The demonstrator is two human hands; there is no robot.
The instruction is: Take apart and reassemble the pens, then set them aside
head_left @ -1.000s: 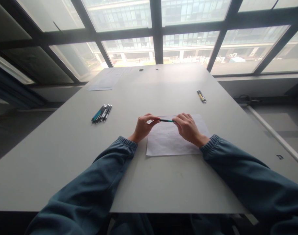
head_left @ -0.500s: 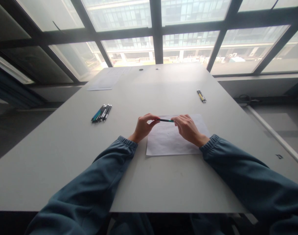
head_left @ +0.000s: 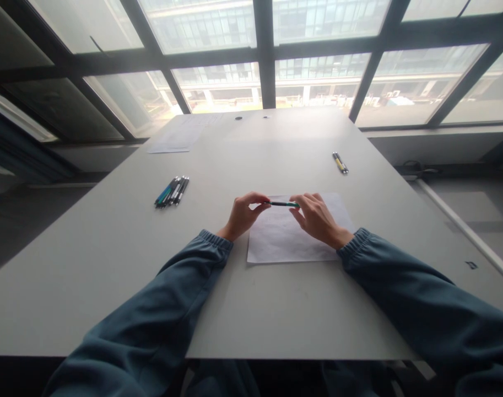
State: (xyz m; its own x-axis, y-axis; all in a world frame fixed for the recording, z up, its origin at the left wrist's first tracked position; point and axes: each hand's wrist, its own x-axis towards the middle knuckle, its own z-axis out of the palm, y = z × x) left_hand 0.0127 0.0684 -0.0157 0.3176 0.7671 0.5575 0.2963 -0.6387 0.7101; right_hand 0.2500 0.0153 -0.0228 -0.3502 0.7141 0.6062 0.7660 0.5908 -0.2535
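Observation:
My left hand (head_left: 245,214) is closed, pinching one end of a slim dark pen (head_left: 279,204) with a green end between thumb and forefinger. The pen lies level above a white sheet of paper (head_left: 290,242). At its green end is my right hand (head_left: 313,218), thumb and forefinger spread apart around the tip. Whether those fingers still touch the pen is hard to make out. The paper lies flat under both hands, partly covered by the right one.
On the white table (head_left: 123,286), a bunch of several pens (head_left: 172,192) lies to the left. Two pens (head_left: 340,163), one with yellow, lie at the right. More paper (head_left: 172,138) rests at the far left. Large windows (head_left: 218,82) stand beyond the table.
The fingers of my right hand have parted, the thumb dropping away from the forefinger, and more of the pen's green end shows. My left hand keeps its pinch in the same place.

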